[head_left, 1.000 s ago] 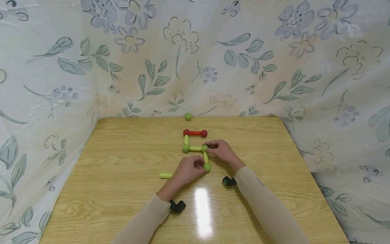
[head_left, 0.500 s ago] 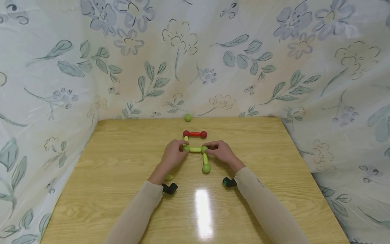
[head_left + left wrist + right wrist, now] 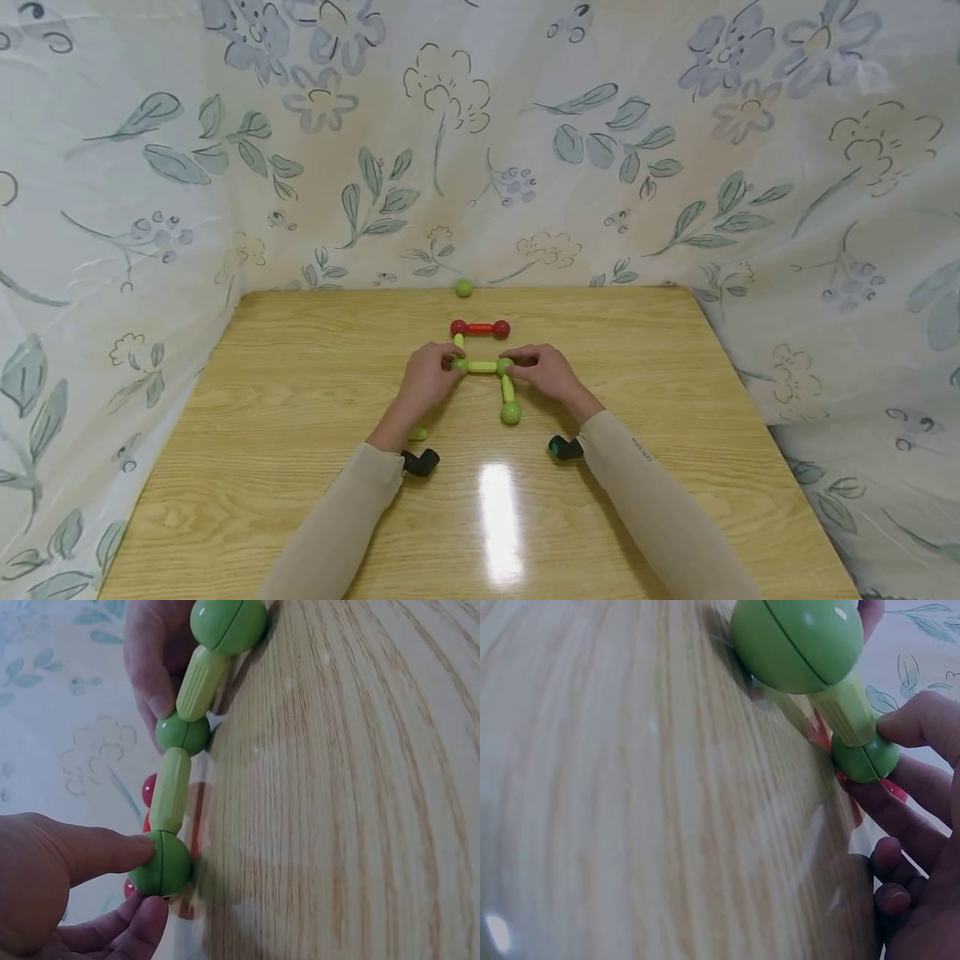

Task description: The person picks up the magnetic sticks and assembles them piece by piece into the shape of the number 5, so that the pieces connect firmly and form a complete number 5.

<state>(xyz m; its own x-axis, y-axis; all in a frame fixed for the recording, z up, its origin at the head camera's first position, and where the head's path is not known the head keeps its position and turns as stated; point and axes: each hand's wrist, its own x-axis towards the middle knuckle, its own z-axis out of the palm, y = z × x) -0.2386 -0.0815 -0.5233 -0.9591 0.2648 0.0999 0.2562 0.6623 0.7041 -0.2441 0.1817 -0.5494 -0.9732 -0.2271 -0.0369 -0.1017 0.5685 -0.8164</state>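
Note:
On the wooden table lies a zigzag of balls and short rods. My left hand (image 3: 429, 379) pinches the green ball (image 3: 166, 862) at its left corner between thumb and fingers. My right hand (image 3: 551, 373) pinches another green ball (image 3: 866, 757) at the right corner. A yellow-green rod (image 3: 482, 367) spans these two balls. From the right one a second yellow-green rod (image 3: 508, 389) runs toward me to a third green ball (image 3: 511, 412). Beyond my left hand, a partly hidden yellow-green rod (image 3: 459, 341) leads to a red ball (image 3: 458, 328), joined by a red rod (image 3: 480, 328) to another red ball (image 3: 502, 329).
A loose green ball (image 3: 464, 287) sits at the table's back edge, by the floral cloth (image 3: 480, 167). One loose yellow-green rod (image 3: 417, 434) lies beside my left wrist, partly covered by it. Black camera mounts (image 3: 422, 462) stick out from both wrists.
My left hand has left the nearest green ball, moved away from me and to the left, and taken hold of the left corner ball. My right hand keeps its place.

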